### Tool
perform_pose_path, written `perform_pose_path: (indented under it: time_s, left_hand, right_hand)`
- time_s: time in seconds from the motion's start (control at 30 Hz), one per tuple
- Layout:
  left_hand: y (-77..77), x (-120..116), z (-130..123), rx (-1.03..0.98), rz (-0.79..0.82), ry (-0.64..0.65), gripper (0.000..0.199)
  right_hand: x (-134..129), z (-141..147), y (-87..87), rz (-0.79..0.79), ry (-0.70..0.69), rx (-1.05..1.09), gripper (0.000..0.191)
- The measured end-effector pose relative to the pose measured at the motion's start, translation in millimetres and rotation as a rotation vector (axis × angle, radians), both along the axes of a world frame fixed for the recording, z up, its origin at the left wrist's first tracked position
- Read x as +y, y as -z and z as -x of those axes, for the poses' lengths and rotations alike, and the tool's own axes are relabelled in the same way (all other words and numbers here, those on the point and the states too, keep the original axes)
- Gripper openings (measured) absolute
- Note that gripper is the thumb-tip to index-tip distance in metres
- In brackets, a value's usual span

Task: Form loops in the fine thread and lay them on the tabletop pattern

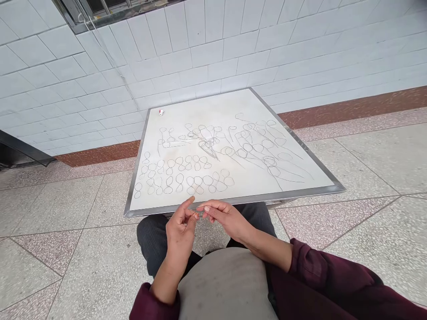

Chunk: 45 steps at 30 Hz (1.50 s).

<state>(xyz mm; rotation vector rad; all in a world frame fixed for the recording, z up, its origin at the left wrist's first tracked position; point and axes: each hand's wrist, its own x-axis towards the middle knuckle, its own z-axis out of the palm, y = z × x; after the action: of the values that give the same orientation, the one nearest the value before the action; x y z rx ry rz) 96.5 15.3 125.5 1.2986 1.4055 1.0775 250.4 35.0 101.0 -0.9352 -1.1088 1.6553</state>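
Observation:
My left hand (182,226) and my right hand (222,215) meet just off the near edge of the table, above my lap. Thumb and fingers of each are pinched together on a short, thin wire (200,211), mostly covered by the fingertips. Closest to my hands on the white tabletop lie rows of thin dark wire pieces bent into double loops (195,185). Farther back, a tangled heap of looped wires (208,144) spreads across the middle. Wires with a loop and long straight tails (283,171) lie toward the right.
The square white table (213,102) has a grey metal rim and stands by a white tiled wall (213,58). A small red-and-white object (161,113) sits at its far left corner. Under the barred window (110,9), a cord (113,64) hangs down the wall.

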Motion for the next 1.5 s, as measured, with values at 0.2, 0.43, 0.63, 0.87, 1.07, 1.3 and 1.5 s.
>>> perform_pose_path:
  time_s: [0.2, 0.43, 0.63, 0.87, 1.07, 1.3, 1.5]
  left_hand:
    - [-7.1, -5, 3, -0.088, -0.065, -0.033, 0.043]
    - [-8.7, -11, 3, -0.641, -0.148, 0.088, 0.042]
    - [-2.8, -20, -6, -0.856, -0.026, 0.140, 0.040]
    - [-0.5, -24, -1, -0.916, 0.063, 0.098, 0.052]
    - [3.8, -25, 3, -1.026, 0.192, 0.109, 0.056]
    - [11.4, -27, 6, -1.059, 0.292, 0.211, 0.060]
    - [13.7, -26, 11, -1.088, 0.257, 0.224, 0.065]
  right_hand:
    - [-7, -7, -12.5, -0.194, -0.049, -0.122, 0.035]
    - [-16, -2, -12.8, 0.086, -0.036, 0.059, 0.040]
    - [-24, 11, -18.7, 0.168, -0.150, 0.268, 0.033]
    - [-24, 8, -26.7, 0.140, -0.103, 0.221, 0.027]
    - [-21, 7, -31.6, 0.130, -0.168, 0.177, 0.029]
    - [-19, 13, -32.8, -0.047, -0.114, -0.080, 0.029]
    - [-23, 25, -29.1, -0.095, -0.095, -0.041, 0.029]
